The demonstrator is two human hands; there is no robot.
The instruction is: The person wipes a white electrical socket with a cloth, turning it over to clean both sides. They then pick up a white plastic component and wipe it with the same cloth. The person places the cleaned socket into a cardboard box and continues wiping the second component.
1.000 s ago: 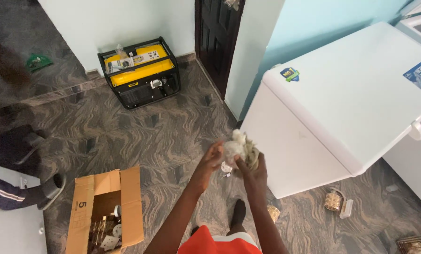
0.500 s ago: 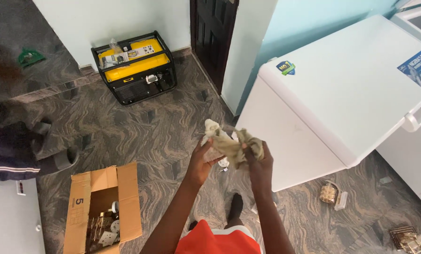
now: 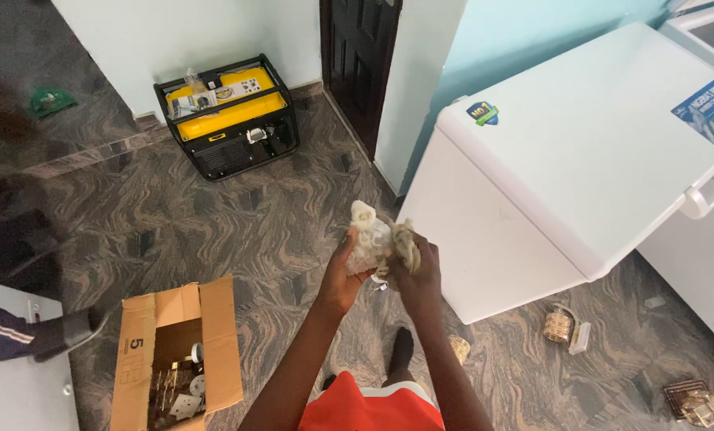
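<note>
Yellow generator (image 3: 229,120) by wall, open cardboard box (image 3: 177,351), white chest freezer (image 3: 580,160)

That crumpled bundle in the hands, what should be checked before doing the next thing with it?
1. Both hands on the crumpled bundle: ok, left hand and right hand each have a grip.
2. What the bundle is: cannot tell, pale and wadded.
3. Open cardboard box within reach: cannot tell; it sits on the floor to the left.
4. Floor near the feet: not ok, small items lie by the white chest freezer.
5. Another person's foot near the box: not ok, close.
</note>
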